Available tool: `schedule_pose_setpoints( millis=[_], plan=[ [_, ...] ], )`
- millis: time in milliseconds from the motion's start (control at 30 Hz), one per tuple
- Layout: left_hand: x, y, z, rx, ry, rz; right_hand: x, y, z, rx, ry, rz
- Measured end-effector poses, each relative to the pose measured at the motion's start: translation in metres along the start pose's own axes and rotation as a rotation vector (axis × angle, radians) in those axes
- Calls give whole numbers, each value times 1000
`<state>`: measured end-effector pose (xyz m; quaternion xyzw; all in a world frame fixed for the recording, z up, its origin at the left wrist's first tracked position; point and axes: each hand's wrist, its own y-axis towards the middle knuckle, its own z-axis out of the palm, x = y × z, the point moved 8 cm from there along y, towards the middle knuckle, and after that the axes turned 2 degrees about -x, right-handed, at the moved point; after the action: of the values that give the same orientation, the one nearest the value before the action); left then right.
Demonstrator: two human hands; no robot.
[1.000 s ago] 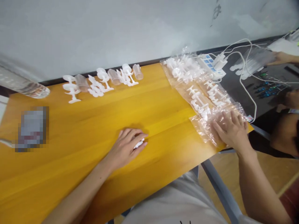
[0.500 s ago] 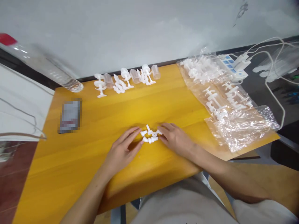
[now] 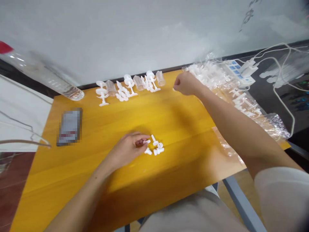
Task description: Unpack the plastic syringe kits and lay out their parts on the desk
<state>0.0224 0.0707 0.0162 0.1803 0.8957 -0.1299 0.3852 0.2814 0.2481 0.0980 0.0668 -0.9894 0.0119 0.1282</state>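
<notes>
My left hand (image 3: 129, 146) rests low over the table, its fingers curled in a pinch at a small white plastic piece (image 3: 146, 141). Beside its fingertips lie several more white plastic fittings (image 3: 158, 150), some with a thin stem. My right hand (image 3: 187, 83) is farther off, near the back edge of the table, closed with a bit of a small white plastic part (image 3: 174, 89) peeking out under the fingers. To its left stands a clear plastic cup (image 3: 160, 78), one of a row with white stemmed parts (image 3: 129, 84).
Plastic bags (image 3: 212, 72) of white parts cover the table's right side, with a power strip (image 3: 238, 69) and white cables behind. A clear bottle (image 3: 45, 72) with a red cap stands at the back left. A blurred-out flat object (image 3: 70, 125) lies at the left.
My right hand has moved from the small fittings up to the back of the table, taking a white part along. My left hand's fingers have closed at a piece.
</notes>
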Motion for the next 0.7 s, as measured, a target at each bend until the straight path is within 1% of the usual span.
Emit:
schedule_pose_setpoints(
  millis=[67,100,167,233,300,367,400,467,500,567,633,667,700],
  plan=[
    [0,5,-3,27,24,-3,-14,41,8,12,24,63],
    [0,7,-6,34,38,-6,-19,57,14,17,32,90],
    [1,11,-13,38,47,-29,-25,80,25,24,42,124],
    [3,16,-20,47,63,-57,-25,95,34,13,71,125],
    [0,25,-29,30,79,-67,-21,106,41,14,123,81],
    [-8,42,-43,-19,101,-50,-14,113,47,56,192,-6],
    [-14,54,-51,-51,114,-44,-12,115,49,88,226,-43],
    [-27,88,-67,-125,148,-44,-13,118,50,123,290,-75],
    [-34,109,-74,-169,166,-43,-17,120,48,122,323,-69],
    [-52,159,-86,-274,187,1,-28,121,43,102,395,-27],
    [-71,213,-88,-345,195,112,-41,120,40,86,457,16],
    [-78,240,-84,-363,214,158,-47,119,39,79,472,35],
    [-82,264,-79,-377,250,174,-51,118,38,67,469,44]
  ],
)
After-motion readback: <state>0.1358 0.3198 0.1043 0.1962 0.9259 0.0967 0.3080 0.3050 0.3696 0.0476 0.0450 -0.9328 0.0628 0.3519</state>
